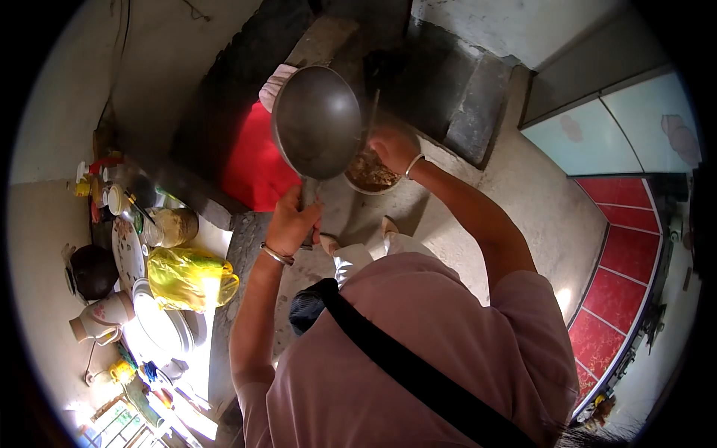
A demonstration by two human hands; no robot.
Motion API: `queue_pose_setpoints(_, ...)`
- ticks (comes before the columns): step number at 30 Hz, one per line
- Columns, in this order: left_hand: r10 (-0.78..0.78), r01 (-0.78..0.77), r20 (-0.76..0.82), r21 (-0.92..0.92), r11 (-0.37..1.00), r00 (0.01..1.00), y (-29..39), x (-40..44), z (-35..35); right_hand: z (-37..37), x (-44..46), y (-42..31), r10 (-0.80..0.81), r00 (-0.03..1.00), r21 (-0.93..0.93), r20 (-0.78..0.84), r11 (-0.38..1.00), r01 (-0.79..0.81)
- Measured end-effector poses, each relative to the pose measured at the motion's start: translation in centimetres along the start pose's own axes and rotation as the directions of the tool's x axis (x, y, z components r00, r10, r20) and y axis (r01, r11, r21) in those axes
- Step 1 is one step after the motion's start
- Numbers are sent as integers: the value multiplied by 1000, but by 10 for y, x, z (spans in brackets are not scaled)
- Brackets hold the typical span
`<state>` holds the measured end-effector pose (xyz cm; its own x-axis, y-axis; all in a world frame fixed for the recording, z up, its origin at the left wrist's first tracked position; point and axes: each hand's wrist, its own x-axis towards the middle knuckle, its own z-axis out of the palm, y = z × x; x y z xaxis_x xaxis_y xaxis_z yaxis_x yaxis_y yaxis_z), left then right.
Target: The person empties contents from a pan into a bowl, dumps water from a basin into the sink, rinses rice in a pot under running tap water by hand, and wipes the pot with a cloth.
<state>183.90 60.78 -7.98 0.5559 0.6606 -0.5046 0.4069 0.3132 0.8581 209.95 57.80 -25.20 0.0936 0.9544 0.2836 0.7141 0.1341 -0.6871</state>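
Observation:
My left hand (291,222) is closed round the handle of a dark grey wok (316,123), which is held up and tilted. Beside the wok, my right hand (393,147) is closed on a thin, stick-like utensil (372,116); blur hides its exact kind. Just below that hand is a round container (371,192) with brown, crumbly contents, partly covered by the hand and the wok. A folded pinkish cloth (275,86) shows at the wok's far left rim.
Left of the wok lies a bright red surface (258,168) on the dark stove. A cluttered counter at left carries a yellow plastic bag (190,278), a jar (175,227), a floral jug (104,317) and a white lid (166,328). Red-tiled cabinets (616,257) line the right.

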Motion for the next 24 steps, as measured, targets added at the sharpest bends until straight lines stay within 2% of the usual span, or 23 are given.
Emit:
queue_pose_setpoints(3,4,-4,5,-8,1000,1000,-1,0,0,-3,3,-9,-12,992,-25,-125,1000,9)
queue_pose_setpoints(6,2,-2,1,-5,1000,1000,1,0,1,-23,16,-42,-92,968,-14,-233,996,91)
queue_pose_setpoints(9,-7,7,-2,10,1000,1000,5,-2,3,-40,32,-64,-252,960,-30,-124,968,251)
queue_pose_setpoints(12,-15,15,-4,35,999,1000,7,-2,6,-41,50,-64,-394,911,-247,121,877,412)
queue_pose_setpoints(15,-1,1,5,61,998,1000,9,-3,8,-35,61,-67,-344,890,-389,300,807,443)
queue_pose_setpoints(24,11,-9,-23,80,997,1000,10,-5,11,-21,44,-57,-397,869,-378,294,787,488)
